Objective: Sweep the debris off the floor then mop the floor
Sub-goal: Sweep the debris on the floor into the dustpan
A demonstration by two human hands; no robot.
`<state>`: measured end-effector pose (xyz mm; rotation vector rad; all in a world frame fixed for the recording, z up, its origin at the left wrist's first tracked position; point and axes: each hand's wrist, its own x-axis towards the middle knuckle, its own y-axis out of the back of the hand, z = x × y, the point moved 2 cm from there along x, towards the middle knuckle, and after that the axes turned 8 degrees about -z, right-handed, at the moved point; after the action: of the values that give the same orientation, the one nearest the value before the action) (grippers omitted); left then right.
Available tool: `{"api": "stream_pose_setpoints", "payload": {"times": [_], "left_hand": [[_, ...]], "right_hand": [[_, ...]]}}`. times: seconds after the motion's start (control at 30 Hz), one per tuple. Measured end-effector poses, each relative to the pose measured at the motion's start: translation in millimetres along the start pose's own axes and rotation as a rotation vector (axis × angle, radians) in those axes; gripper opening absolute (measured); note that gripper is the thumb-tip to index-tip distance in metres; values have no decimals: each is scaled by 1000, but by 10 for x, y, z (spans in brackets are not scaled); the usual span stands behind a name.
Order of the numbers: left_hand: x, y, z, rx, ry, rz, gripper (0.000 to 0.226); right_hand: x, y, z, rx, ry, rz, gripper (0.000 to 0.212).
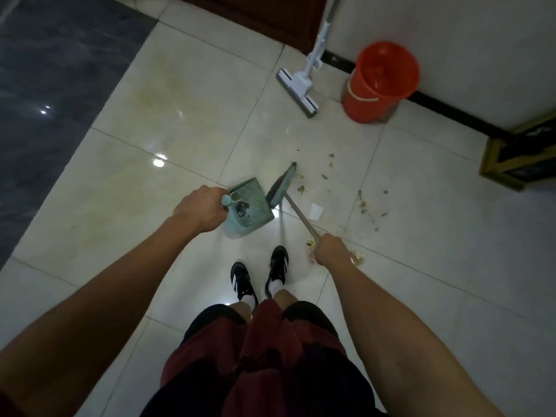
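Note:
My left hand (200, 210) grips the top of the handle of a teal dustpan (251, 206), which stands on the pale tiled floor just ahead of my feet. My right hand (331, 249) is closed around the stick of a broom (282, 183); its teal head with dark bristles rests right beside the dustpan's open side. Debris (365, 203), small scraps and a white paper bit, lies scattered to the right of the broom head and around my right hand. A white flat mop (298, 85) leans against the far wall beside an orange bucket (380, 81).
A dark-framed object with a yellow wooden edge (519, 158) stands on the floor at the right by the white wall. Dark polished stone flooring (54, 85) runs along the left. A brown door (270, 16) is at the top. My shoes (260, 273) stand behind the dustpan.

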<state>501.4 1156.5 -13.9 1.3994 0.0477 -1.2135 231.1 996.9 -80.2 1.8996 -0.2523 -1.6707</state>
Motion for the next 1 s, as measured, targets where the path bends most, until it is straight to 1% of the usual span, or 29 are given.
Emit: {"api": "stream_pose_setpoints", "payload": {"times": [0.13, 0.23, 0.33, 0.43, 0.67, 0.8, 1.0], "left_hand": [[77, 2, 176, 50, -82, -32, 15], [130, -8, 321, 81, -137, -48, 13], [168, -24, 453, 122, -192, -67, 13], [191, -46, 554, 148, -241, -88, 12], [226, 22, 671, 185, -311, -71, 10], [247, 111, 653, 182, -315, -57, 10], [334, 312, 518, 139, -279, -37, 8]], "right_hand": [[-159, -136, 271, 57, -65, 37, 34], [-260, -245, 470, 150, -95, 45, 41], [-366, -334, 638, 159, -198, 65, 32], [-452, -389, 729, 186, -243, 91, 28], [-571, -360, 693, 287, -300, 135, 36], [-590, -335, 650, 327, -305, 167, 44], [-381, -27, 385, 308, -227, 162, 31]]}}
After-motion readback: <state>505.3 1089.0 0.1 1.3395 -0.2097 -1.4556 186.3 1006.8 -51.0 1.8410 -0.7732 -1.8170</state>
